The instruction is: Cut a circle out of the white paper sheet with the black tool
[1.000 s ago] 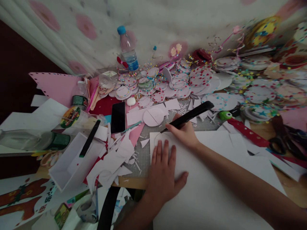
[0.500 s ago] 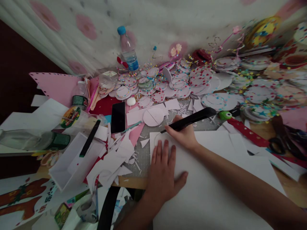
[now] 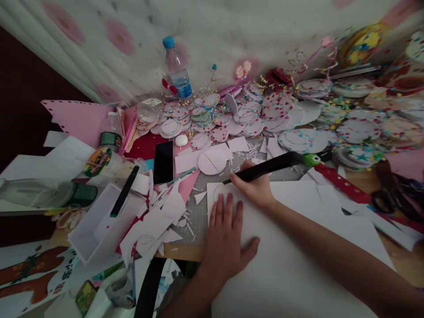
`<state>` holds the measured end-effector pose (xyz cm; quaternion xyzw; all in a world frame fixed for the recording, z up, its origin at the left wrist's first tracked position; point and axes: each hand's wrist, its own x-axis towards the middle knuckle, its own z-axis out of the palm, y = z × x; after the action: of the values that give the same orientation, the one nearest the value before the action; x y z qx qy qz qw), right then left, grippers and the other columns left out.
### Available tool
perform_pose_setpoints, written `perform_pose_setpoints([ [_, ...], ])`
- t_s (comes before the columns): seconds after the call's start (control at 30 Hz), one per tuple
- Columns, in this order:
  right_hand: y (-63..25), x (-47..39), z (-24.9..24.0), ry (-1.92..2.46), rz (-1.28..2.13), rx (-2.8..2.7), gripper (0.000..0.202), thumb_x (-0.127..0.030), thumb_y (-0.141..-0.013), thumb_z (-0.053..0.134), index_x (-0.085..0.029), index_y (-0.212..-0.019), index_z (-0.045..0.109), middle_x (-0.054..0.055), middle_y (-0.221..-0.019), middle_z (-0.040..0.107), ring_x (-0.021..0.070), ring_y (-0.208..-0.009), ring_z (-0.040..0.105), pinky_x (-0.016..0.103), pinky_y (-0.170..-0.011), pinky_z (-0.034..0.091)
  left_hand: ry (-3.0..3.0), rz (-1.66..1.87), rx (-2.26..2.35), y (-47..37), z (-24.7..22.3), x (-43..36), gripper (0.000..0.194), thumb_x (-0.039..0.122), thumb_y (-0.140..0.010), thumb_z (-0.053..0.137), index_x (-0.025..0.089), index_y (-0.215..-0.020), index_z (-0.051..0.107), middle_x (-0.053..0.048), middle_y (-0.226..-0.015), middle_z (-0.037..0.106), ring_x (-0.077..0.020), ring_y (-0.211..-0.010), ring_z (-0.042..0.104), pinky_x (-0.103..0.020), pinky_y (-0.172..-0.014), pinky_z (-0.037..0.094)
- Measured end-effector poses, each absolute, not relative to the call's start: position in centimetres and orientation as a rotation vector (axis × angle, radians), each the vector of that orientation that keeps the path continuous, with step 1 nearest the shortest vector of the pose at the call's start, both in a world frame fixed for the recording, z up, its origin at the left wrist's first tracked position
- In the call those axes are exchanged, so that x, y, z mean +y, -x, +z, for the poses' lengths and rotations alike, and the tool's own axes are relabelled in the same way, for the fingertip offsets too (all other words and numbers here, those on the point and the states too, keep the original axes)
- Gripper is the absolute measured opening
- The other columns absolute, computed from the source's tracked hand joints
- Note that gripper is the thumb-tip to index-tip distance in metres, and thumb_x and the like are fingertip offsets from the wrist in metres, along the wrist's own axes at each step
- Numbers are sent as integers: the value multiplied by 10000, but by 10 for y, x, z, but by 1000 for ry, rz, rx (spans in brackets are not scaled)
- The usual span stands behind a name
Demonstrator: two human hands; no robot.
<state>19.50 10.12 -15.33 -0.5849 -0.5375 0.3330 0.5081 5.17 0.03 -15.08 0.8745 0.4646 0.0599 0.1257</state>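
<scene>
My left hand (image 3: 225, 234) lies flat with fingers spread on a large white paper sheet (image 3: 278, 265), pressing on its left part. A faint circle outline (image 3: 217, 189) shows at the sheet's top edge, partly hidden behind my fingertips. Just above them, my right hand (image 3: 254, 187) is closed round a long, thick black tool that looks like a craft knife (image 3: 276, 164). Its thin dark tip touches or nearly touches the sheet at the outline. Beyond the sheet sits a cut white paper disc (image 3: 212, 161) with a line across it.
Paper scraps (image 3: 165, 212) cover the grey cutting mat (image 3: 195, 221). Left of it are a phone (image 3: 163, 162), a white box (image 3: 96, 225) and a black marker (image 3: 124, 191). Decorated discs (image 3: 245, 112) and a water bottle (image 3: 178, 70) line the back; scissors (image 3: 386, 190) lie right.
My right hand has shifted slightly to the right along the outline, the black tool's rear end tipping a little lower. My left hand stays in place.
</scene>
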Motion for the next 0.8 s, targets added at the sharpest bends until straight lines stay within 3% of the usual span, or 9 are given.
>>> perform_pose_setpoints([
  [0.3, -196, 104, -156, 1432, 747, -1340, 329, -325, -703, 615, -239, -554, 335, -59, -501, 335, 105, -498, 318, 249, -464, 272, -2542, 176, 1355, -52, -150, 0, 802, 513, -864, 541, 92, -1500, 290, -200, -1600, 168, -397, -1479, 58, -566, -1160, 242],
  [0.8, -233, 110, -157, 1090, 959, -1781, 234, -350, -814, 663, -186, -691, 552, -12, -609, 537, 107, -549, 453, 236, -489, 362, -2553, 179, 1355, -52, -152, 1, 804, 515, -856, 542, 90, -1493, 298, -208, -1601, 150, -405, -1478, 37, -586, -1151, 243],
])
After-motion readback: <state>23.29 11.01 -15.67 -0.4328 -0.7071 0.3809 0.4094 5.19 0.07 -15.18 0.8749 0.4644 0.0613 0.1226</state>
